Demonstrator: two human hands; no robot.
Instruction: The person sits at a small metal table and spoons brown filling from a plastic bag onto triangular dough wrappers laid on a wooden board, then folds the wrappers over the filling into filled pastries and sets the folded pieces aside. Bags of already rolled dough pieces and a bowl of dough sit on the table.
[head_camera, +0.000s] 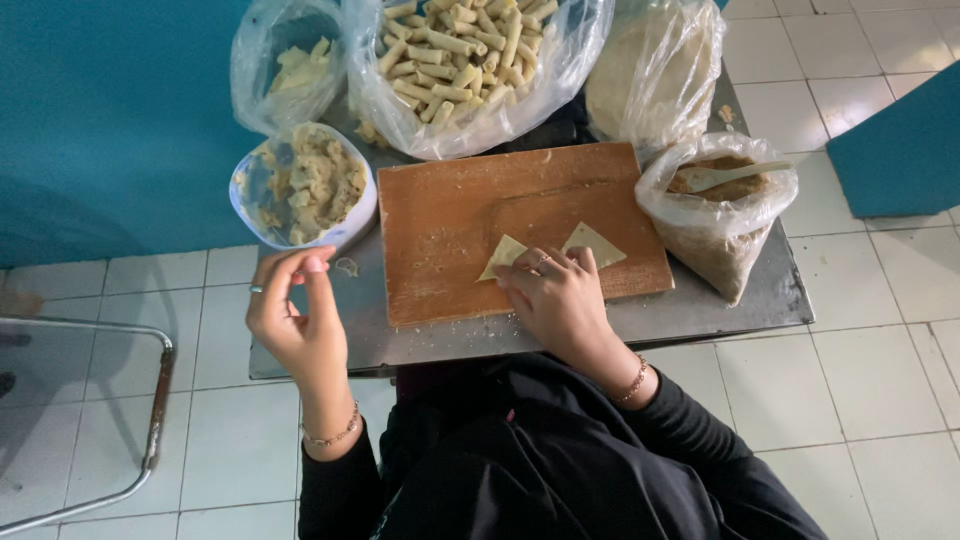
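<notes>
Right hand (558, 295) presses flat on pale dough wrapper (590, 243), mid wooden board (470, 215). Wrapper long side runs 9 to 3. Left hand (295, 320) lifted, fingertips pinched, holding nothing seen. Filling bowl (300, 185) at 12 o'clock from left hand, close.

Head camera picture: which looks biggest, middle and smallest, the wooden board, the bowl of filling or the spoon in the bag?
Largest to smallest, as they look in the head view:
1. Wooden board, by far the biggest.
2. Bowl of filling, clearly smaller.
3. Spoon, smallest; its tip may be buried in the brown filling.
</notes>
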